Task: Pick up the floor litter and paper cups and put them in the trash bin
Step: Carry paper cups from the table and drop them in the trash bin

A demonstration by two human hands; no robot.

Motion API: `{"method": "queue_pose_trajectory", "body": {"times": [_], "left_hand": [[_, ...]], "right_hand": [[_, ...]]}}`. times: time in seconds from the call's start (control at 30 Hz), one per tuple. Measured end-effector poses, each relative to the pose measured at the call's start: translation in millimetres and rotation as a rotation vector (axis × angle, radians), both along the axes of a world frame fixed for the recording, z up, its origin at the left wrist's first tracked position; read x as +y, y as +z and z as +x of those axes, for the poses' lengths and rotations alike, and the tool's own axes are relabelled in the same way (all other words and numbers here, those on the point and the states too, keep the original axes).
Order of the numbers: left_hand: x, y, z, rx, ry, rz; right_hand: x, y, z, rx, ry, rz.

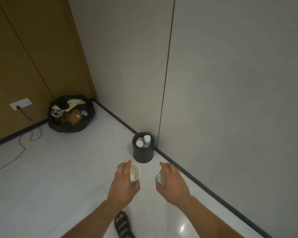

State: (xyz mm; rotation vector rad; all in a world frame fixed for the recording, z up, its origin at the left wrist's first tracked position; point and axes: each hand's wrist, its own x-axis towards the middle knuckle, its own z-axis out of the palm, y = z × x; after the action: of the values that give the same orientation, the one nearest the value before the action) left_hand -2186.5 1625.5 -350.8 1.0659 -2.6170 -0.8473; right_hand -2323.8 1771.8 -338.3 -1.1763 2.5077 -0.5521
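Observation:
My left hand (124, 181) grips a white paper cup (135, 172) from its left side, mouth facing up. Another paper cup (159, 177), white with a bluish wall, is held in my right hand (172, 182). Both hands hover above the white floor, just short of a small black round trash bin (143, 154) that stands against the wall. Inside the bin are a few white cups and other scraps.
A full black trash bag (70, 115) sits in the far corner, with paper bags on top. A wall socket (21, 103) on the brown wall feeds a cable (21, 146) trailing across the floor. My sandalled foot (123, 225) is below the hands.

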Motion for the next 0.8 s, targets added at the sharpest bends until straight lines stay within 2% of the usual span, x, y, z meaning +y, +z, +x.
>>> {"method": "queue_pose_trajectory", "body": {"times": [0.33, 0.47, 0.63, 0.8], "left_hand": [[-175, -17, -124, -0.028, -0.138, 0.029], [-229, -21, -165, -0.047, -0.13, 0.048], [-282, -44, -224, -0.055, -0.064, 0.109], [-326, -83, -282, -0.113, 0.072, 0.15]], "right_hand": [[-161, -4, -123, 0.006, -0.105, 0.034], [-207, -16, -158, -0.029, -0.12, 0.053], [-267, -47, -225, -0.071, -0.106, 0.1], [-335, -96, -303, -0.127, -0.005, 0.159]]}}
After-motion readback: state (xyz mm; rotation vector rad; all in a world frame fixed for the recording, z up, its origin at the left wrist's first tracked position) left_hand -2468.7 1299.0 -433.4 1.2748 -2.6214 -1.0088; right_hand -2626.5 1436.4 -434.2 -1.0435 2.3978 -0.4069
